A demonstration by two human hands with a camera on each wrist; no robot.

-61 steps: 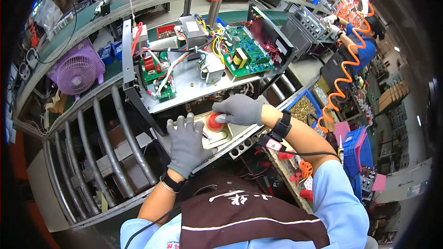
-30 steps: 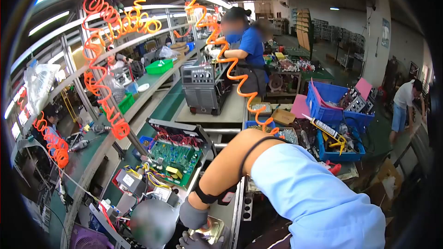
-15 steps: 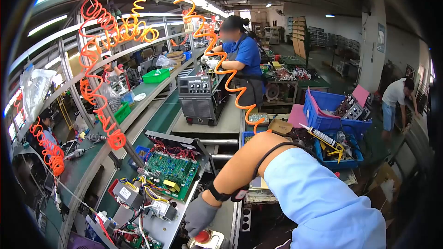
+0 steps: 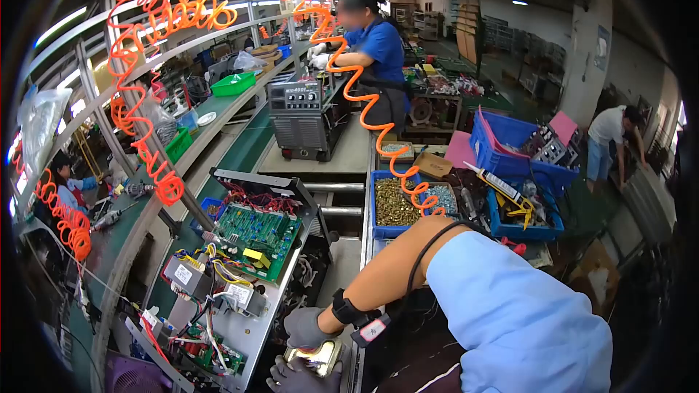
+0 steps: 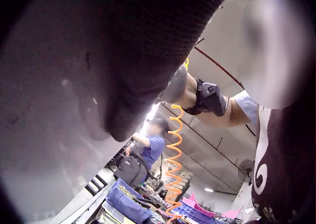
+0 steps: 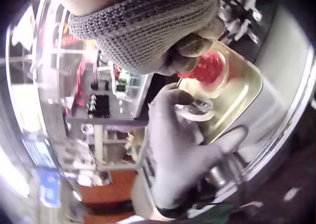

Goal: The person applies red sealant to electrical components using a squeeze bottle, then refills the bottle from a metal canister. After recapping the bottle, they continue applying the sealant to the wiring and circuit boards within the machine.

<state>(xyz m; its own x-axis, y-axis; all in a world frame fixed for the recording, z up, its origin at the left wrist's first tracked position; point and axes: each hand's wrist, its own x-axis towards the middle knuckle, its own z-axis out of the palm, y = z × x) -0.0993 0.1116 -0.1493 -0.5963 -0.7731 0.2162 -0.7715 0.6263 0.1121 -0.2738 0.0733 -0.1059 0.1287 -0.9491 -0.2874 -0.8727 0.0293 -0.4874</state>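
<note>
In the head view my gloved right hand [image 4: 309, 327] is over a shallow, shiny metal tray [image 4: 325, 355]. The right wrist view shows its curled fingers gripping a red round piece [image 6: 211, 68] with a pale rim, set on the tray. My gloved left hand [image 4: 302, 377] lies at the tray's near end, fingers spread and thumb along the edge. Beside its fingers in the right wrist view is a pale ring [image 6: 197, 116]. The left wrist view is mostly filled by the dark glove [image 5: 138, 61].
Left of the hands stands an opened chassis with a green circuit board [image 4: 258, 236] and wires. Blue bins of brass screws [image 4: 397, 200] and tools [image 4: 520, 211] lie beyond my right arm. An orange coiled hose [image 4: 357, 94] hangs ahead. A person [image 4: 375, 51] works behind a welder [image 4: 298, 120].
The head view has swung up and toward the right side of the workshop, then shifted slightly. My right hand stays at the red piece, now hidden in the head view; my left stays by the tray.
</note>
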